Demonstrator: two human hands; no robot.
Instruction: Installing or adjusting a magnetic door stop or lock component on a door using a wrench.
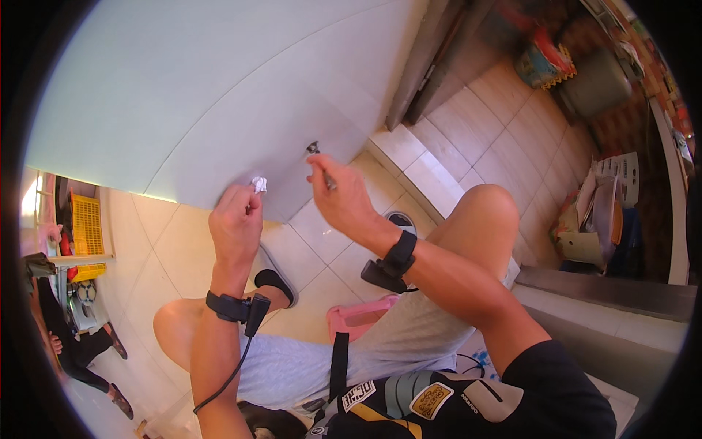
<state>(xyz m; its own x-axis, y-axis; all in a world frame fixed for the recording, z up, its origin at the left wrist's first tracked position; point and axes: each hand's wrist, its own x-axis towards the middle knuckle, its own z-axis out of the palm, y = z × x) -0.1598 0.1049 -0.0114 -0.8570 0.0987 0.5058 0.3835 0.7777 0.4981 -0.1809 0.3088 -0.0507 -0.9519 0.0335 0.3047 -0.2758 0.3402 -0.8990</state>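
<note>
Pale panel [219, 73], smooth-looking; tiled floor [139, 252] past its lower edge, pink plastic-looking item [347, 323] below its corner. Hands apart, near that corner. Right hand [347, 208] pinches dark metal-looking piece [313, 148]: probably stiff, light, slick; hold its shank. Left hand [238, 223] pinches crumpled white scrap [259, 184]: likely soft, tearable; hold its bunched end. Panel contact: can't tell.

a basket [87, 225] lies left of the panel [219, 102], a step [429, 173] right.
</note>
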